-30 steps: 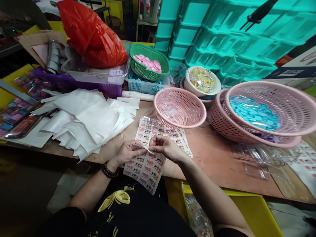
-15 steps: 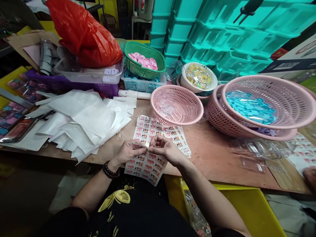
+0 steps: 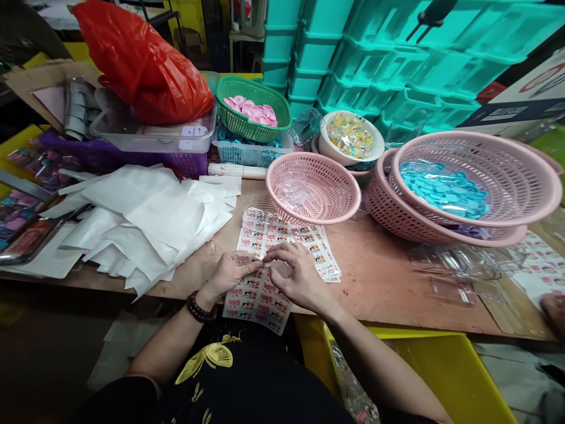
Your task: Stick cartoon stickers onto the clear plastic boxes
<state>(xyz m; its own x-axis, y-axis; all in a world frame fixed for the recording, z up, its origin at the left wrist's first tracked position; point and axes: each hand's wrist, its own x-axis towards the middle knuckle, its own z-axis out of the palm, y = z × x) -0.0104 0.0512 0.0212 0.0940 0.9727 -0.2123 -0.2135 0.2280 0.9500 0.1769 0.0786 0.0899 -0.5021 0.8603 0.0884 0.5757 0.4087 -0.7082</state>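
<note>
At the front of the table [image 3: 362, 282] | left hand [image 3: 232, 272], thumb and fingers pinching a sticker sheet [image 3: 258, 300] that hangs past the edge | right hand [image 3: 301, 275], fingers curved beside the pinch, any grip too small to tell | steady left, light right fingers should limit creasing

Tabletop [image 3: 366, 288]: open passage right of centre, running from the right hand [image 3: 289, 268] to the clear plastic cases [image 3: 454, 288].
Narrow strip: bare wood, left of centre, between the white sheets [image 3: 141, 203] and the sticker sheets [image 3: 326, 250].
Left of frame: the white sheets form a low, loose heap reaching the front edge.
Centre: pink basket [image 3: 331, 191], its rim overhanging the sticker sheets, obstructs straight forward reach.
Right of frame: nested pink baskets [image 3: 525, 168], a raised obstacle.
Upper right: stacked teal bins [image 3: 362, 56] close the rear.
</note>
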